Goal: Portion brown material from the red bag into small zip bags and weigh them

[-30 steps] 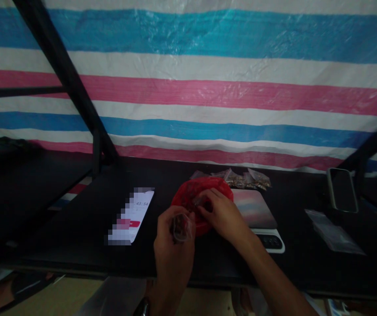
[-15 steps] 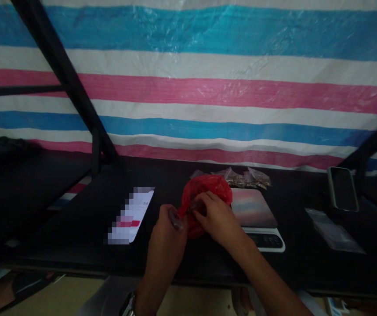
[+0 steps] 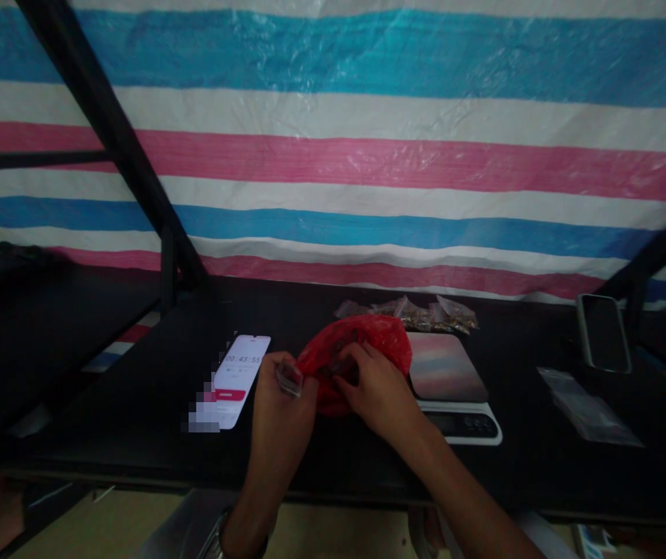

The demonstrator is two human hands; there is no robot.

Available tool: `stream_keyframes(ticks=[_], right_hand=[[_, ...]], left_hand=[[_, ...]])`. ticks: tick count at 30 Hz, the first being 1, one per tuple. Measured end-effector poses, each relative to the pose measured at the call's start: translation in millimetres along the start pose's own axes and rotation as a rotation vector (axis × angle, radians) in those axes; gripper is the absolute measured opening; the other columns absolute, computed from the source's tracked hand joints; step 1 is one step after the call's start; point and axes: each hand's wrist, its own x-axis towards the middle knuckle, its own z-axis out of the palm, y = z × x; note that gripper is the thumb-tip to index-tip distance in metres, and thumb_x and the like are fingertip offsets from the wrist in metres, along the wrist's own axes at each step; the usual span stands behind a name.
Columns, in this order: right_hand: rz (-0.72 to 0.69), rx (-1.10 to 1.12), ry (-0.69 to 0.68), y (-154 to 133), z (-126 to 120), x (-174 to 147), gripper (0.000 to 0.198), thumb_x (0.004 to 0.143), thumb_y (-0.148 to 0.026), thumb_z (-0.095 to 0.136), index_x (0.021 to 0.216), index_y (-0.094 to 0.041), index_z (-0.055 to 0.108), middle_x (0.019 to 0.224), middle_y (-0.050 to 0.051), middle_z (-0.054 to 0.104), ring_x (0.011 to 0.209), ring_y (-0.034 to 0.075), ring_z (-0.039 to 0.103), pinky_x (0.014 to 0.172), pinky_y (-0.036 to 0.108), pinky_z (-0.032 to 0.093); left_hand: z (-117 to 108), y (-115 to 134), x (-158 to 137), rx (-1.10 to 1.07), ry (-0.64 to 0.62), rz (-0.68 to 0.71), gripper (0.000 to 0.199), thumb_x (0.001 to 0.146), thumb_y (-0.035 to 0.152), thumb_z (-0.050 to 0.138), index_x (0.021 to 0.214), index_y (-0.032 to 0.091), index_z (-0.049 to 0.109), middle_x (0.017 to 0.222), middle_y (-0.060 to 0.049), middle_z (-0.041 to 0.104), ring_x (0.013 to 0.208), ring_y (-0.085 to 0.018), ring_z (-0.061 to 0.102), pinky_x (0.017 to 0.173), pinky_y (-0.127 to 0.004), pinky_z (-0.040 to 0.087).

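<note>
A red plastic bag (image 3: 376,332) lies open on the black table between my hands. My left hand (image 3: 283,411) is closed on the bag's left edge, pulling it taut, and a small clear plastic bag (image 3: 289,379) shows between its thumb and fingers. My right hand (image 3: 383,392) reaches into the mouth of the red bag with thumb and fingers curled together; what they pinch is too dark to make out. Right beside that hand is a kitchen scale (image 3: 448,369) with a shiny metal plate. Several clear zip bags of small brownish pieces (image 3: 420,314) lie behind the red bag.
A lit phone with a timer (image 3: 243,369) lies to the left on the table (image 3: 152,404). Flat clear bags (image 3: 589,407) and a dark-screened phone (image 3: 604,334) are at the right. Behind stand slanted black frame bars (image 3: 117,140) and a striped plastic sheet (image 3: 368,163).
My left hand has moved left, stretching the red bag's edge with it. My right hand stays at the bag's mouth, its fingers slightly shifted.
</note>
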Motion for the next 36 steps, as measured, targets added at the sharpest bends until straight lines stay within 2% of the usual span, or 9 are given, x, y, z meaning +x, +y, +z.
stream_keyframes(ticks=[6,11,15,19,24,30,32,36], right_hand=[[0.030,-0.018,0.026,-0.3,-1.4,0.2,0.017,0.090,-0.016,0.071,0.105,-0.022,0.067,0.114,0.007,0.070,0.105,0.024,0.068,0.091,0.037,0.052],[-0.019,0.080,0.013,-1.3,-2.0,-1.3,0.020,0.087,-0.013,0.072,0.102,-0.024,0.066,0.111,0.004,0.069,0.099,0.021,0.068,0.087,0.033,0.052],[0.002,-0.031,0.006,-5.8,1.8,-1.8,0.020,0.089,-0.015,0.071,0.107,-0.021,0.066,0.116,0.008,0.070,0.109,0.026,0.067,0.094,0.039,0.053],[-0.015,-0.104,0.020,-8.5,6.5,-2.1,0.023,0.091,-0.016,0.070,0.113,-0.020,0.066,0.119,0.011,0.070,0.115,0.030,0.066,0.097,0.043,0.053],[-0.001,0.107,0.041,-8.4,8.1,-1.5,0.019,0.088,-0.014,0.073,0.104,-0.022,0.068,0.109,0.006,0.073,0.102,0.023,0.069,0.091,0.036,0.053],[0.096,0.346,-0.043,-6.5,4.2,-0.6,0.012,0.087,-0.020,0.075,0.096,-0.022,0.069,0.088,-0.001,0.075,0.075,0.016,0.066,0.066,0.027,0.045],[0.099,0.351,-0.065,-7.0,4.7,-1.4,0.011,0.087,-0.021,0.075,0.095,-0.022,0.068,0.088,0.000,0.075,0.075,0.015,0.066,0.065,0.026,0.044],[0.072,0.196,-0.024,-8.9,6.9,-3.1,0.014,0.087,-0.019,0.074,0.099,-0.022,0.068,0.099,0.004,0.075,0.089,0.020,0.069,0.074,0.030,0.045]], left_hand=[[0.0,-4.4,4.3,0.074,0.047,0.023,0.024,0.068,0.021,0.065,0.082,0.026,0.047,0.076,0.005,0.049,0.066,-0.016,0.049,0.063,-0.030,0.045],[-2.2,-3.9,6.1,0.117,0.069,0.081,0.023,0.070,0.016,0.062,0.082,0.026,0.046,0.076,0.004,0.049,0.067,-0.017,0.050,0.064,-0.030,0.045],[-4.2,-1.9,5.7,0.175,0.085,0.132,0.021,0.073,0.014,0.058,0.083,0.027,0.045,0.074,0.004,0.048,0.065,-0.018,0.049,0.062,-0.031,0.042],[-4.9,-3.2,4.7,0.239,0.052,0.100,0.020,0.077,0.015,0.058,0.089,0.026,0.047,0.075,0.003,0.052,0.066,-0.020,0.052,0.063,-0.033,0.041],[-4.2,-4.6,4.8,0.251,0.009,0.045,0.021,0.079,0.018,0.061,0.094,0.026,0.049,0.076,0.003,0.056,0.067,-0.021,0.057,0.063,-0.034,0.042],[-3.7,-5.0,7.5,0.276,0.056,0.087,0.023,0.074,0.015,0.058,0.092,0.026,0.048,0.074,0.004,0.053,0.062,-0.019,0.054,0.058,-0.031,0.040],[-4.0,-5.9,7.7,0.288,0.060,0.079,0.023,0.073,0.016,0.058,0.092,0.026,0.049,0.074,0.004,0.054,0.061,-0.018,0.054,0.057,-0.030,0.040],[-5.7,-7.7,9.2,0.278,0.023,0.089,0.024,0.072,0.020,0.058,0.094,0.025,0.052,0.077,0.002,0.057,0.068,-0.020,0.058,0.063,-0.032,0.044]])
